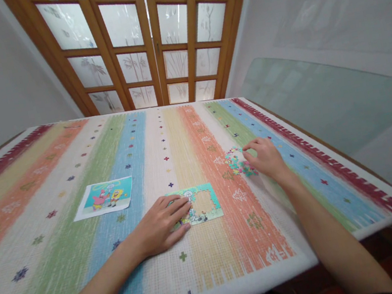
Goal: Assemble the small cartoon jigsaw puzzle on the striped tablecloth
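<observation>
A partly assembled jigsaw puzzle (212,213) lies near the front middle of the table, with a bare tan area inside its turquoise border. My left hand (163,222) rests flat on its left side, fingers stretched out and covering part of the picture. To the right is a small heap of loose, colourful puzzle pieces (238,164). My right hand (263,158) is at the heap's right edge, thumb and forefinger pinched together; whatever is between them is too small to make out. A printed picture sheet (109,197) with cartoon figures lies left of the puzzle.
A striped, patterned cloth (176,140) covers the table. Its front edge runs just below my forearms. Wooden doors with glass panes (123,23) stand beyond the far edge. A pale glass sheet (323,100) leans by the right wall.
</observation>
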{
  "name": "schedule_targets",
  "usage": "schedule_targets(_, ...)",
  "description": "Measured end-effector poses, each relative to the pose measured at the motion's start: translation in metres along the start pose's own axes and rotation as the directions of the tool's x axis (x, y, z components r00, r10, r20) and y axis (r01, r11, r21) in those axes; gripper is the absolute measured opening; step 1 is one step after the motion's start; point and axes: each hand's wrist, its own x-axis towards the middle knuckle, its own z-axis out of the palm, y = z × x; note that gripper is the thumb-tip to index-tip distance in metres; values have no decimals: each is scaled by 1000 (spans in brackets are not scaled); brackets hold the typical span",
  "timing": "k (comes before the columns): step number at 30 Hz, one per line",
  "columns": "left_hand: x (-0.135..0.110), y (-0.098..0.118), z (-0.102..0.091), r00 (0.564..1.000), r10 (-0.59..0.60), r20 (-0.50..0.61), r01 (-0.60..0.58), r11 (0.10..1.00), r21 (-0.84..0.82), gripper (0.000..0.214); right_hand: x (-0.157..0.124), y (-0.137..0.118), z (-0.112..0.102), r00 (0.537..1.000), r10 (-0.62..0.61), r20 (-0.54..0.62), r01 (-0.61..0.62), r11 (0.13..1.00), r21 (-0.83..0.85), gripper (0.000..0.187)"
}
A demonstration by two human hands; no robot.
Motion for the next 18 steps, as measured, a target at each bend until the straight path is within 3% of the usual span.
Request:
schedule_targets(3,-1,-1,0,1000,-13,24,13,1000,16,42,2,15,-1,997,63,38,-60,995,-81,22)
schedule_targets(9,-1,-1,0,999,-10,48,9,1000,21,46,0,31,3,980,70,188,-35,982,-183,23)
schedule_targets(14,-2,-1,1,998,-9,59,7,999,34,45,0,33,6,963,48,264,-4,986,-167,25)
schedule_targets(18,-2,-1,2,999,-12,44,10,999,45,44,1,36,5,970,12,243,15,994,-112,27)
